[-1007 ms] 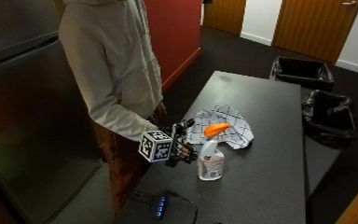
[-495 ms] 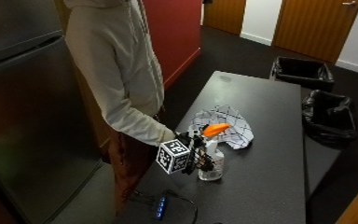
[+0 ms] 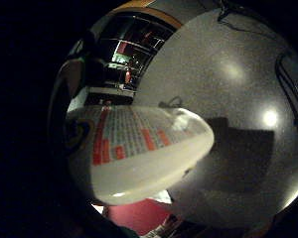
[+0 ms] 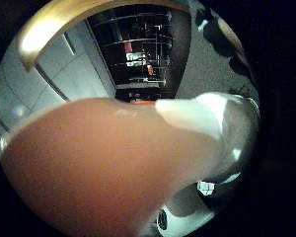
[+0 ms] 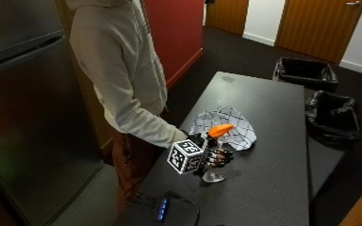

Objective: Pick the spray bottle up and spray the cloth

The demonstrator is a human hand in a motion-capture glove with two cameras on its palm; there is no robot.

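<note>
One second on, we see our gloved hand now clamped around the spray bottle on the counter, checked cloth just behind.

Gloved right hand, fingers curled in a grip

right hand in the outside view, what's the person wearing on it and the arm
The right hand wears a black glove with dark straps across the fingers. The arm above it is covered to the wrist by the long sleeve of a light grey hooded top.
</note>
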